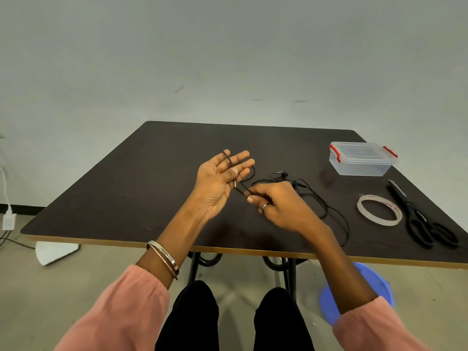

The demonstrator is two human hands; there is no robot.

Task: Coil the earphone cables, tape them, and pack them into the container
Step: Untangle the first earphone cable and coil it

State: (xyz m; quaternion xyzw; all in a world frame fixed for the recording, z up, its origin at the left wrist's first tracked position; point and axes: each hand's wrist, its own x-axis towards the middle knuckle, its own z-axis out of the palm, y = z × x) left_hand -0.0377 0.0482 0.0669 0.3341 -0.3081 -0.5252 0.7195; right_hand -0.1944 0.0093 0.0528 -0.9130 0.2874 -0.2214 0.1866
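Note:
A black earphone cable (329, 209) trails in loose loops over the dark table (126, 193), its earbuds (283, 174) lying behind my hands. My left hand (220, 181) is raised palm up with fingers extended; the cable runs over its fingers and its thumb pins the plug end against the palm. My right hand (276, 203) pinches the cable just right of the left palm. A clear lidded container (362, 158) with red clips stands shut at the back right. A roll of clear tape (379, 210) lies flat near the right edge.
Black scissors (425, 221) lie to the right of the tape, close to the table's right edge. A blue stool (379, 282) stands under the table's front right. On the floor at left are a white charger with cables (8, 219) and a white scrap (54, 252).

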